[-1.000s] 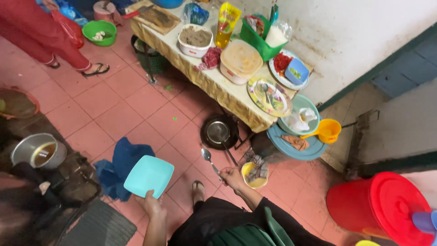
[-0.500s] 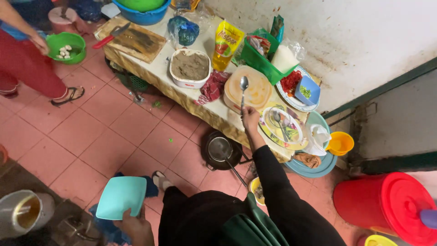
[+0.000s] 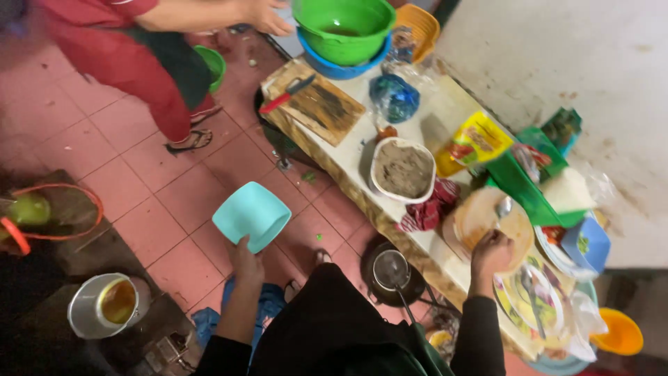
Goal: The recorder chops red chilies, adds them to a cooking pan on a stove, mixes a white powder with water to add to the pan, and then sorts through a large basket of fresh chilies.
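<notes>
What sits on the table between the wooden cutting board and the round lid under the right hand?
In the head view, a white tub of grey-brown paste, then a red checked cloth beside it.

The spoon [image 3: 502, 209] in the right hand [image 3: 490, 254] is blurry, and the hand hides its handle. The left hand [image 3: 243, 261] holds a light blue bowl [image 3: 252, 214], and you cannot see inside the bowl. At the far end of the table [image 3: 348, 163], another person [image 3: 149, 42] is cut off by the top edge, so only an arm and red clothes show. The plates [image 3: 529, 299] at the near end of the table are smeared, and what lies on them is hard to tell. The orange bowl [image 3: 618, 333] is partly hidden by a clear bag. The pot [image 3: 104, 306] on the floor is dim in the shadow.
</notes>
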